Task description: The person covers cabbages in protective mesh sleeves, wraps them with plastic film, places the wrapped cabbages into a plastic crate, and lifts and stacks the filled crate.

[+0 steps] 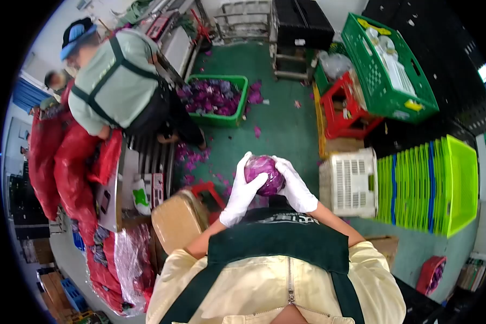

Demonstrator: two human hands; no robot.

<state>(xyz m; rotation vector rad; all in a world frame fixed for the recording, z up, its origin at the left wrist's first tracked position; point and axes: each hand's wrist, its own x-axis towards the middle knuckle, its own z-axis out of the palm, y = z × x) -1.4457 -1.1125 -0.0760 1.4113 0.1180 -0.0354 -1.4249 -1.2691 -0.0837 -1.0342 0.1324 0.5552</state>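
A round red cabbage [265,176], shiny as if wrapped in clear film, is held up in front of my apron. My left hand [245,186], in a white glove, curls round its left side with the thumb across the front. On the opposite side, my right hand [293,185], gloved too, presses against the cabbage with its fingers near the top. Both hands are closed on this one cabbage. The underside is partly hidden by the hands and the apron.
A green crate [216,121] of purple leaves stands ahead, with scattered leaves around it. To the right are a white crate [350,181] and nested lime-green crates [459,186]. A co-worker [119,81] bends near red sacks [73,162]. A cardboard box [178,220] is left.
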